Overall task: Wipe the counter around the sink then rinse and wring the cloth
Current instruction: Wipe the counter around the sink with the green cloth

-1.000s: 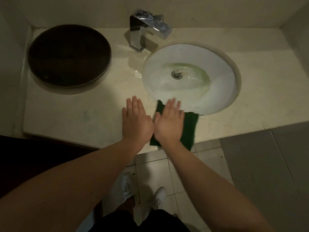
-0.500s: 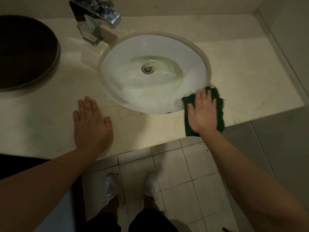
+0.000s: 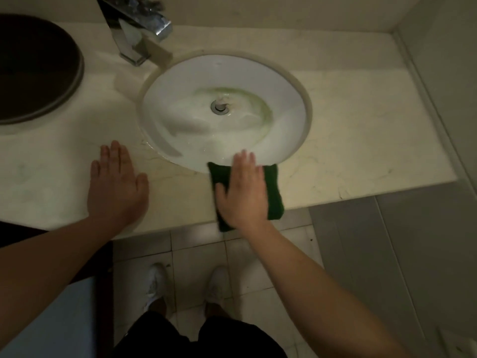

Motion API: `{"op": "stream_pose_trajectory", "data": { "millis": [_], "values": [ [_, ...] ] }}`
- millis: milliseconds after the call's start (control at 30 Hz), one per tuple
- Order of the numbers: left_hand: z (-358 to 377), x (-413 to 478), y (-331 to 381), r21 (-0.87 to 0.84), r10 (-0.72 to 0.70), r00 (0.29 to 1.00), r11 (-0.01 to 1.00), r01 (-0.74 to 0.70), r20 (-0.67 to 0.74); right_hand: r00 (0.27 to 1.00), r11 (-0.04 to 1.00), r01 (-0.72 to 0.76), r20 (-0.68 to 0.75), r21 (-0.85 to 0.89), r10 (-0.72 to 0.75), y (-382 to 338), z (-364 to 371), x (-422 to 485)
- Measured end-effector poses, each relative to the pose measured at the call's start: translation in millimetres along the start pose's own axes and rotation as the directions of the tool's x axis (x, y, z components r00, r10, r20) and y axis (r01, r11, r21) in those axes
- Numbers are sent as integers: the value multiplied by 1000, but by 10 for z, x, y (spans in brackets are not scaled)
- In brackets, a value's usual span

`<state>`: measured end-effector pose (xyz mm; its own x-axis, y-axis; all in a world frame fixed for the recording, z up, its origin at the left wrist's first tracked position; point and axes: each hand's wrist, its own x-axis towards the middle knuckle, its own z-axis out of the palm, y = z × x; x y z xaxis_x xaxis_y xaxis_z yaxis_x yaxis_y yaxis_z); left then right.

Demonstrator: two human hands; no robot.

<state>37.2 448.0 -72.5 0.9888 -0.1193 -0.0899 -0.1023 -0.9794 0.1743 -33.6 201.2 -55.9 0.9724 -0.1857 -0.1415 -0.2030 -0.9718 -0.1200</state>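
Note:
A dark green cloth (image 3: 274, 192) lies flat on the pale marble counter (image 3: 361, 140), on the strip between the white oval sink (image 3: 180, 104) and the counter's front edge. My right hand (image 3: 244, 192) presses flat on the cloth, fingers together and reaching the sink's rim. My left hand (image 3: 116, 184) rests palm down on bare counter to the left of the sink, fingers slightly spread, holding nothing. Greenish residue rings the drain (image 3: 220, 106).
A chrome faucet (image 3: 136, 29) stands behind the sink at the upper left. A dark round lid or bowl (image 3: 33, 68) sits at the far left of the counter. Walls close the back and right side. Tiled floor and my white shoes (image 3: 154, 285) lie below.
My right hand slid the cloth right along the front of the sink, then back left toward the middle. My left hand stayed planted on the counter.

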Motion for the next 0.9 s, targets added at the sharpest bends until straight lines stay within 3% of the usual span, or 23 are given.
{"op": "stream_pose_trajectory", "data": {
  "millis": [133,233,300,500,567,600,667,700,767,833,900],
  "values": [
    [-16,11,9,4,-14,1000,1000,14,-2,930,931,-364,-58,-28,362,769,-97,153],
    [-24,13,3,24,-29,999,999,28,27,850,852,-520,-62,66,523,631,-62,148],
    [-25,21,9,28,-25,999,999,24,27,870,870,-484,-57,96,490,278,-4,105],
    [-17,6,-24,6,-26,999,1000,26,30,981,975,-186,-27,122,191,-973,119,15],
    [-43,22,-34,-161,-22,1000,987,22,0,996,979,-88,-16,186,93,-1353,189,43],
    [-102,17,-52,-338,-63,998,939,57,-8,999,977,-43,-9,209,46,-1512,216,87],
    [-231,-52,-147,-676,-204,979,719,164,21,1000,965,23,9,261,-26,-1706,193,194],
    [-283,-128,-190,-741,-267,963,644,193,19,998,950,47,23,309,-57,-1726,137,226],
    [-388,-243,-115,-682,-315,949,696,223,-11,993,887,99,18,451,-120,-1595,-12,248],
    [-435,-267,174,-587,-130,990,806,70,-60,997,852,76,-19,518,-77,-1293,-96,166],
    [-350,-216,536,-448,142,988,881,-152,-55,998,900,20,-66,435,10,-971,-61,58]
  ]
}}
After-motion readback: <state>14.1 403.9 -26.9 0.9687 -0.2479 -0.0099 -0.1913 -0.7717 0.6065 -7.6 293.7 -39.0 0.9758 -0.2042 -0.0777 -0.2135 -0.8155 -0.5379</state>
